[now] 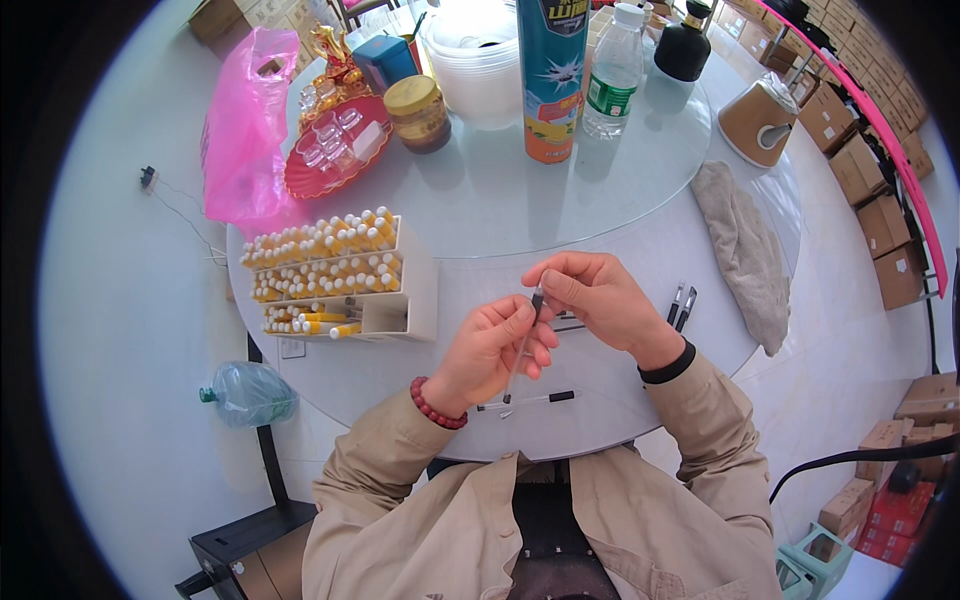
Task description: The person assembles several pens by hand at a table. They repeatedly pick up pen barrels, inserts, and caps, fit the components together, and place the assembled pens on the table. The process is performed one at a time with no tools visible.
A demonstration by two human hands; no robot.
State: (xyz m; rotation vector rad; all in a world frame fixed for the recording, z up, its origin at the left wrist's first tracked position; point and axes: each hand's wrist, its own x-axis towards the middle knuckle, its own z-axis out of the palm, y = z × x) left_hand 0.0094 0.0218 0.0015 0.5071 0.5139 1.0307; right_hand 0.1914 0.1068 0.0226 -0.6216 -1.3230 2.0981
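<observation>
A clear-barrelled pen (523,347) with a black grip section slants between my two hands, its upper end pointing away from me. My left hand (490,348) is closed around its middle. At the top end, the thumb and fingers of my right hand (597,300) pinch the pen's tip; whether a small part sits between them is too small to tell. Just below my hands, another clear pen with a black cap (560,396) lies on the table, beside a small dark piece (506,413). Dark slim items (570,322) are partly hidden behind my right hand.
Left of my hands stands a white box (420,285) filled with rows of yellow-and-white sticks. Two black pens (686,309) lie to the right, near a grey cloth (742,255). A glass turntable (480,215) carries a spray can (552,90), a bottle (612,80) and a red tray (300,175).
</observation>
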